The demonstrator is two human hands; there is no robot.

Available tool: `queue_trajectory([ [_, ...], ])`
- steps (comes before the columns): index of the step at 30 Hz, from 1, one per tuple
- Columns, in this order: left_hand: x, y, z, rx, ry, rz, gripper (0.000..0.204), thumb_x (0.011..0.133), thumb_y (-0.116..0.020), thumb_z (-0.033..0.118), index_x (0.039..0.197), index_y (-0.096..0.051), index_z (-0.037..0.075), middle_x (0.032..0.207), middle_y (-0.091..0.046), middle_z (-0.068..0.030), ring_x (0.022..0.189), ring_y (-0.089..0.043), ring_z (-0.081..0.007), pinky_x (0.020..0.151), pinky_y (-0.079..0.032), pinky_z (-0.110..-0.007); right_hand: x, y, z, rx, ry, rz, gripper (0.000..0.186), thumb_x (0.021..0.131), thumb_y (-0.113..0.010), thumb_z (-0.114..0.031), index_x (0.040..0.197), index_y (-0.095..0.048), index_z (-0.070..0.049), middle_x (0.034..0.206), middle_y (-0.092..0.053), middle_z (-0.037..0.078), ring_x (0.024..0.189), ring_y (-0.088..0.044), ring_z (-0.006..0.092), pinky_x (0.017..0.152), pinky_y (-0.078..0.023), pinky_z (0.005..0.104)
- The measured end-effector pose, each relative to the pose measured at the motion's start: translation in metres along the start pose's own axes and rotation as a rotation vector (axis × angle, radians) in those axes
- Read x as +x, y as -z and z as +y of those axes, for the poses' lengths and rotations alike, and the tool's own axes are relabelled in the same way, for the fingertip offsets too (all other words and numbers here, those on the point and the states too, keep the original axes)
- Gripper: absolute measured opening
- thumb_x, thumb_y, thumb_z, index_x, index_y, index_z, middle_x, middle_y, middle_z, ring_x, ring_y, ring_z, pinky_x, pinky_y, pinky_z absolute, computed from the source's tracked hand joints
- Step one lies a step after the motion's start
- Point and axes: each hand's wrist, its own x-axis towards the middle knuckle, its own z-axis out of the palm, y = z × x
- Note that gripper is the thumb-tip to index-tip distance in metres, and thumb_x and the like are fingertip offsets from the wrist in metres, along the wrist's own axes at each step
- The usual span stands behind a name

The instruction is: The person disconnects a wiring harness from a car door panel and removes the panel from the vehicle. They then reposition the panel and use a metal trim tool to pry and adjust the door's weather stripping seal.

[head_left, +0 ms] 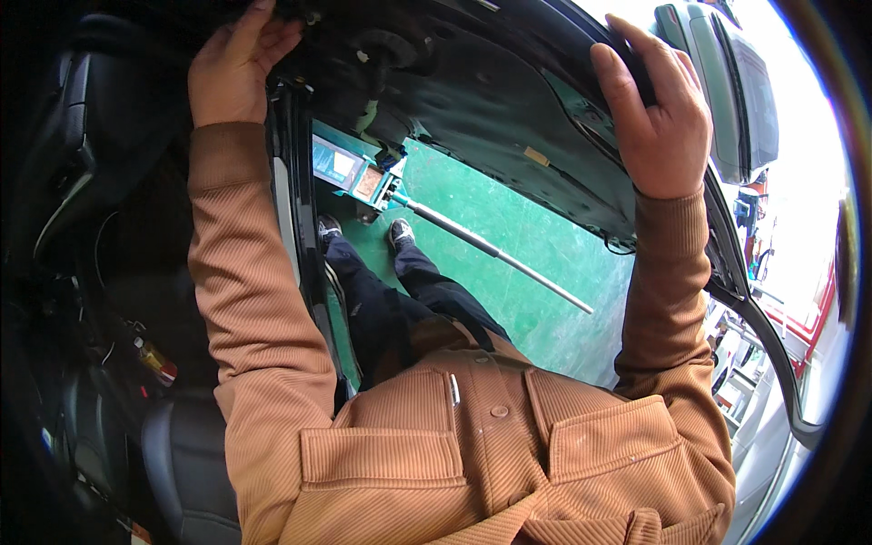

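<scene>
A black car door [509,100] spans the upper part of the view, its inner side bare of trim and covered by a dark liner. My right hand [658,109] grips the door's upper edge close to the side mirror [731,91], thumb on the near side and fingers over the edge. At upper left, my left hand [241,64] is raised to the dark gap between the door and the car body. Its fingers curl together there; what they hold, if anything, is lost in shadow. A wiring harness [368,118] hangs from the door near this hand.
A floor jack [368,182] with a long handle [500,254] rests on the green floor [454,182] by my feet. On the left are the dark car interior, a seat [186,472] and a small yellow-and-red object [156,361]. Racks and red framing stand at far right.
</scene>
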Motion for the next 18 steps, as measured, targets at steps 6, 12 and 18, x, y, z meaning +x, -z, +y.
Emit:
queue_trajectory([
  [6,-0.01,0.006,-0.003,-0.263,0.032,-0.027,0.037,0.099,-0.073,0.023,0.127,-0.066,0.0,0.128,-0.067,-0.0224,0.121,-0.067,-0.0363,0.109,-0.055,-0.048,0.0,-0.001,-0.009,0.021,-0.064,-0.02,0.037,0.096,-0.072,-0.04,0.119,-0.075,-0.011,0.094,-0.075,0.012,0.088,-0.072,0.0255,0.079,-0.059,0.0374],
  [12,-0.018,-0.006,-0.025,-0.365,-0.081,0.039,0.029,0.1,-0.071,0.017,0.124,-0.07,0.0,0.119,-0.072,-0.0192,0.115,-0.071,-0.0325,0.105,-0.058,-0.044,-0.001,-0.001,-0.008,0.066,-0.063,-0.045,0.03,0.1,-0.07,-0.024,0.125,-0.073,-0.007,0.104,-0.073,0.012,0.096,-0.069,0.0217,0.087,-0.054,0.0333],
  [18,-0.027,-0.042,-0.013,-0.183,-0.21,0.222,0.025,0.094,-0.074,0.001,0.118,-0.071,0.0,0.097,-0.075,-0.0072,0.085,-0.069,-0.0131,0.075,-0.055,-0.025,-0.001,0.001,-0.017,0.065,-0.193,-0.106,0.03,0.103,-0.065,-0.018,0.129,-0.072,-0.006,0.114,-0.072,0.013,0.109,-0.069,0.0228,0.097,-0.052,0.0336],
])
